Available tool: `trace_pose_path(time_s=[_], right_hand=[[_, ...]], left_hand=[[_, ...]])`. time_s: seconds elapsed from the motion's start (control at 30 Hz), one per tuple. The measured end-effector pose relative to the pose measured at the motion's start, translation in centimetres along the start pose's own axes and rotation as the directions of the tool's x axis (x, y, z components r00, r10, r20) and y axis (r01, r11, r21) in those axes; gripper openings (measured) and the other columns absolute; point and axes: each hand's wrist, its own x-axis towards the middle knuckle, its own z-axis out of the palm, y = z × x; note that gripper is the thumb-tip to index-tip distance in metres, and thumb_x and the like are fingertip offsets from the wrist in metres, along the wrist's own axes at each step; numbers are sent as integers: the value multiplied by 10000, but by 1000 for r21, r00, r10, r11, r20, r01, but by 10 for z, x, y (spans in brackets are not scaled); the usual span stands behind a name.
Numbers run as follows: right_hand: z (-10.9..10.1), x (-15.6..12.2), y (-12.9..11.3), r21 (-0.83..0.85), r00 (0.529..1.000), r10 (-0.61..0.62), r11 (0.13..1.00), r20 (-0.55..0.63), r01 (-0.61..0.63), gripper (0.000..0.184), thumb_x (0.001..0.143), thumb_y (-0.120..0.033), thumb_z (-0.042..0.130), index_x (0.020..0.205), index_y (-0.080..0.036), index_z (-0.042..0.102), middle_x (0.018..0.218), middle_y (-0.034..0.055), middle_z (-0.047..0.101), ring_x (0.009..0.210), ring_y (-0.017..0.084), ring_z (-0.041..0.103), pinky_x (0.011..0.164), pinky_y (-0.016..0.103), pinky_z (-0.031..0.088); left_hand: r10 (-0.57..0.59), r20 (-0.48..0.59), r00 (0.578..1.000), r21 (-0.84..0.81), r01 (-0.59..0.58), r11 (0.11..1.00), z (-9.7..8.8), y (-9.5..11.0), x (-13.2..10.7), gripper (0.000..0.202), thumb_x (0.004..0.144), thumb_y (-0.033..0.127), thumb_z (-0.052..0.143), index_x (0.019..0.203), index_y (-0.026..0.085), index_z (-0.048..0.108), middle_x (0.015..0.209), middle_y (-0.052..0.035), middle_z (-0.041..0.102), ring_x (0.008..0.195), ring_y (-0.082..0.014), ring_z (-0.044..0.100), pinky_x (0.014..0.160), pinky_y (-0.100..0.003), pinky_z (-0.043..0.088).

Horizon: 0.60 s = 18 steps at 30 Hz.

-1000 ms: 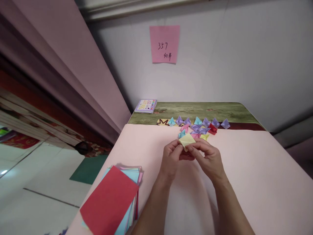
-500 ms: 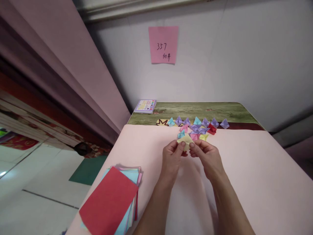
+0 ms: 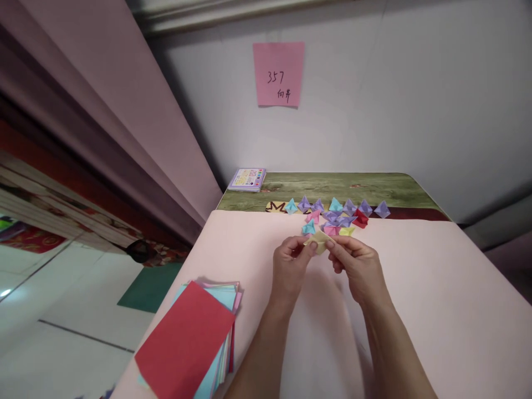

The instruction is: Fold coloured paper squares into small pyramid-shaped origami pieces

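One folded yellow paper (image 3: 320, 239), mid-frame, pinched in fingers of left hand (image 3: 290, 267) and right hand (image 3: 361, 268)! Even thumb pressure, aligned edges, crisp creases look wise here.

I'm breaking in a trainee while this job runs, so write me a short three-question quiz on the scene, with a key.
1. True or false: the left hand and the right hand both hold the pale yellow paper.
2. What colour is the top sheet of the stack?
A) blue
B) red
C) white
3. Fill in: the pink note on the wall bears the number ___.

Key: 1. True. 2. B. 3. 357.
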Motion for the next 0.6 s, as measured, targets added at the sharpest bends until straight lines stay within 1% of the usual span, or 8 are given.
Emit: trace_pose_path(time_s=[0.07,0.13,0.2,0.3,0.43,0.6], right_hand=[[0,-1,-1,41,999,23,999,34,-25,341,662,-424,846,872,-177,739,596,-3,653,461,95,545,429,207,452],[-1,-1,-1,61,997,19,998,72,-24,328,680,-421,838,876,-183,728,658,14,694,518,116,608,493,229,515],[-3,-1,-2,62,994,-6,998,105,-1,308,700,-409,829,886,-187,724,713,26,719,596,138,654,571,258,558],[-5,-1,-4,39,990,-56,998,130,52,273,704,-376,833,877,-195,725,746,27,727,651,148,669,645,283,577],[-5,-1,-5,-22,986,-126,991,109,129,224,727,-389,811,798,-197,720,696,22,710,633,158,661,631,296,576],[2,-2,-4,-45,981,-186,981,61,189,220,738,-390,800,777,-193,711,662,22,696,606,161,660,581,287,567]], left_hand=[[-32,-17,999,-26,31,999,0,0,0,213,729,338,769,828,155,728,634,3,643,564,-103,564,539,-215,469],[-68,-9,998,-82,67,994,0,0,0,259,722,360,774,877,158,728,607,10,638,510,-104,559,501,-227,483],[-79,26,997,-131,81,988,0,2,0,268,722,364,779,882,155,728,662,-13,681,532,-114,600,556,-259,533],[-74,73,995,-158,85,984,0,4,-1,251,719,357,790,843,147,731,754,-49,727,601,-141,661,654,-308,577],[-57,65,996,-139,66,988,0,5,-1,250,711,379,798,776,147,731,757,-57,736,651,-177,696,695,-344,596],[-14,4,1000,-113,15,993,4,2,-3,243,715,372,795,770,145,730,724,-47,728,638,-175,693,682,-332,591]])
